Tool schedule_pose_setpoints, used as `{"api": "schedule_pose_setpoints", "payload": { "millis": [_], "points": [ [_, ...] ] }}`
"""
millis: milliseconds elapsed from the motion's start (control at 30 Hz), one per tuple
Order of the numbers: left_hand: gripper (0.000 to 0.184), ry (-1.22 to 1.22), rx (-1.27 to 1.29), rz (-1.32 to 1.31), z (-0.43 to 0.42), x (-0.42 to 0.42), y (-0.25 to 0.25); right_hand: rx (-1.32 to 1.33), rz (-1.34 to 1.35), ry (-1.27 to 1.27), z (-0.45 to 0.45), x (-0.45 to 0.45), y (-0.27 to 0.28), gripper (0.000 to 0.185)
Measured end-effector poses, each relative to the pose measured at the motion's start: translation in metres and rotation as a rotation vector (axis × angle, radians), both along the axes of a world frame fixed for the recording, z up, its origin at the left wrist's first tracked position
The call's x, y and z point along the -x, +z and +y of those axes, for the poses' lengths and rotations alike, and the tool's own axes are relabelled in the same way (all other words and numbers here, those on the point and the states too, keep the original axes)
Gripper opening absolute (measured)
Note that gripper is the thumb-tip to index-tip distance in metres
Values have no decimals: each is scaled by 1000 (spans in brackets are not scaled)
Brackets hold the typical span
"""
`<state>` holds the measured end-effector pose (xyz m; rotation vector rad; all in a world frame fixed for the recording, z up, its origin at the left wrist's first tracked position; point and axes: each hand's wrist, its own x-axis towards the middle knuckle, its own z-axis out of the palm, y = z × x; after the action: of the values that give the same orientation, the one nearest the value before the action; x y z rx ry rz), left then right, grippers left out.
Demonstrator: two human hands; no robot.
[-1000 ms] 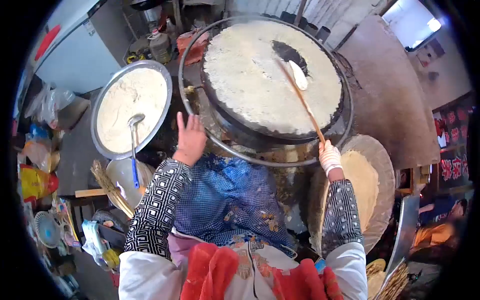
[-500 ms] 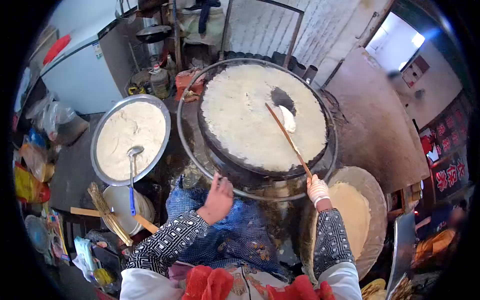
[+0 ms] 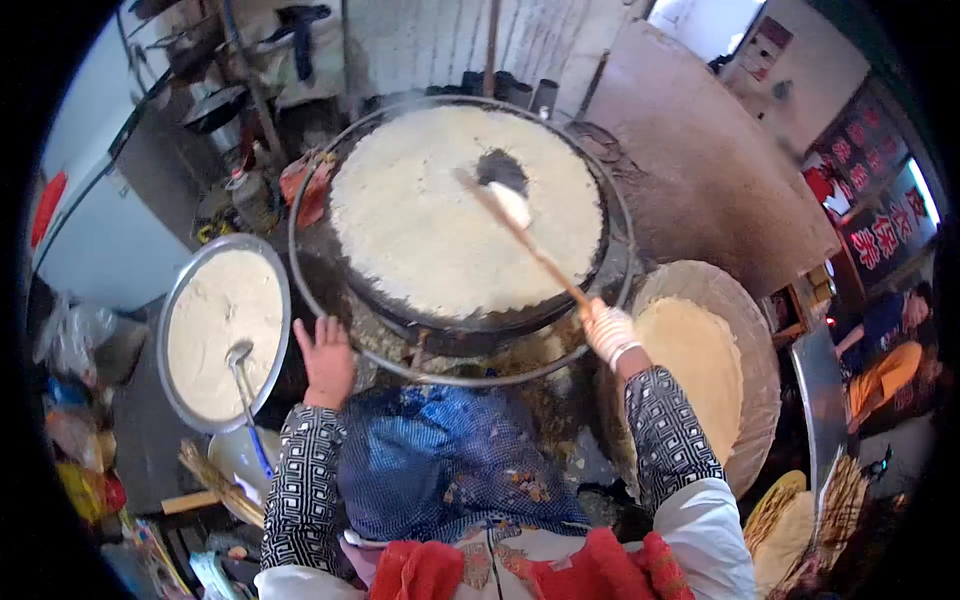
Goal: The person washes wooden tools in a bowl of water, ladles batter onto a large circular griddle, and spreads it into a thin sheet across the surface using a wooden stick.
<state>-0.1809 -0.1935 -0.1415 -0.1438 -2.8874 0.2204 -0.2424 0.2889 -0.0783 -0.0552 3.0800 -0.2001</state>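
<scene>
A pale layer of batter (image 3: 420, 220) covers most of a large round griddle (image 3: 440, 338), with a dark bare patch near its upper right. My right hand (image 3: 610, 335), in a striped white glove, grips a wooden stick (image 3: 535, 256) that reaches over the batter. Beside the stick's far part lies a white lump (image 3: 510, 205). My left hand (image 3: 327, 360) is bare, its fingers spread, near the lower left of the metal ring (image 3: 480, 380) around the griddle. It holds nothing.
On the left stand a metal basin (image 3: 165, 345) of batter with a ladle (image 3: 240, 370) and a bucket (image 3: 235, 455). A lined round basket (image 3: 760, 400) holding flat rounds is at right. Farther right are a brown board (image 3: 700, 170), stacked flatbreads (image 3: 785, 540) and another person (image 3: 885, 340).
The view has shifted. My left hand has moved left, away from the blue cloth, and its fingers have spread. My right hand still holds the stick, now slanted more across the griddle.
</scene>
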Motion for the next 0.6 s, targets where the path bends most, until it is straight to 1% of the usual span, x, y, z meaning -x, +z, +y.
{"api": "schedule_pose_setpoints", "payload": {
  "millis": [67, 100, 133, 167, 200, 267, 300, 333, 367, 400, 433, 467, 533, 567, 600],
  "points": [
    [42, 66, -64, -104, -10, 13, 14, -38, -23, 63, 12, -4, -27, 25],
    [42, 114, -118, -76, -27, 22, -5, 146, -135, -39, 11, -5, -16, 25],
    [44, 106, -137, -22, -40, 29, -23, 334, -219, -154, 10, -2, -3, 25],
    [45, 96, -157, 31, -52, 37, -42, 165, -126, -135, 17, 2, -15, 27],
    [53, 52, -222, -52, -48, 32, -21, 174, 42, -1, 12, -5, -14, 28],
    [59, -56, -203, -131, -6, 13, 13, 250, 46, 20, 2, -11, -7, 26],
    [62, -110, -196, -171, 14, 2, 31, 223, 107, 80, 5, -14, -28, 25],
    [62, -234, -199, -97, 21, -11, 19, 325, -58, -49, 2, -19, -20, 25],
    [62, -292, -205, -191, 41, -24, 30, 91, -49, -42, -1, -27, -2, 26],
    [63, -333, -204, -281, 57, -40, 39, 114, -9, -111, 3, -22, -2, 27],
    [63, -419, -199, -297, 62, -48, 33, 154, -7, -98, 3, -17, -2, 27],
    [64, -395, -219, -366, 76, -55, 42, 198, -2, -83, 3, -12, -6, 27],
    [62, -378, -173, -304, 84, -58, 47, 254, 58, -81, -3, -6, -32, 26],
    [61, -361, -135, -259, 81, -58, 37, 128, 0, -16, -7, -21, -1, 27],
    [60, -346, -96, -214, 67, -56, 22, 137, 7, -44, 0, -21, -13, 30]
  ]
}}
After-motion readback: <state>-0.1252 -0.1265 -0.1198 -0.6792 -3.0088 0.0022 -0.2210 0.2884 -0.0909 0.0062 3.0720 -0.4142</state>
